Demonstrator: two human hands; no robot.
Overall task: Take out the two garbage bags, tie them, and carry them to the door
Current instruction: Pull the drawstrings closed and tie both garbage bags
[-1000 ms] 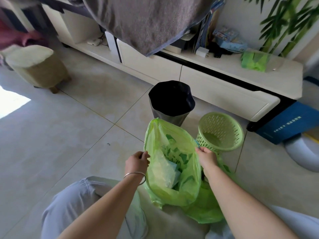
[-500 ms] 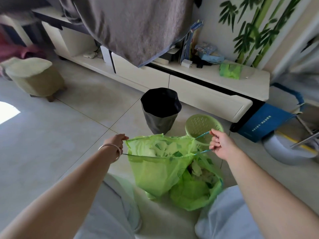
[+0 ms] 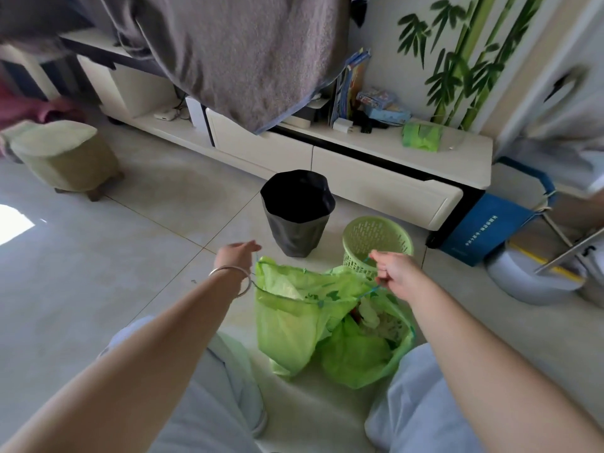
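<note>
We have the nearer green garbage bag (image 3: 287, 325) standing on the floor tiles (image 3: 130, 256) between our knees, its mouth drawn out sideways into a long slit by the blue drawstring (image 3: 313, 302), which runs roughly left to right from one hand to the other. That line is what the tying turns on: the bag hangs below and between our hands, so the two ends of the cord must come inward over the middle of the bag to cross. Our left hand (image 3: 237, 253) sits at the bag's left corner, fingers loosely extended, with the cord passing just by it; we cannot tell whether it is pinched or only hooked. Our right hand (image 3: 390, 269) is curled closed on the cord's loop at the right end, above the second green bag (image 3: 362, 358), which slumps open against the first with rubbish showing and its mouth not yet drawn. Neither hand looks clearly nearer the bag's centre. Just beyond stand the empty green basket (image 3: 376, 243) and the black-lined bin (image 3: 297, 214), with the low white cabinet (image 3: 376, 184) behind them.
</note>
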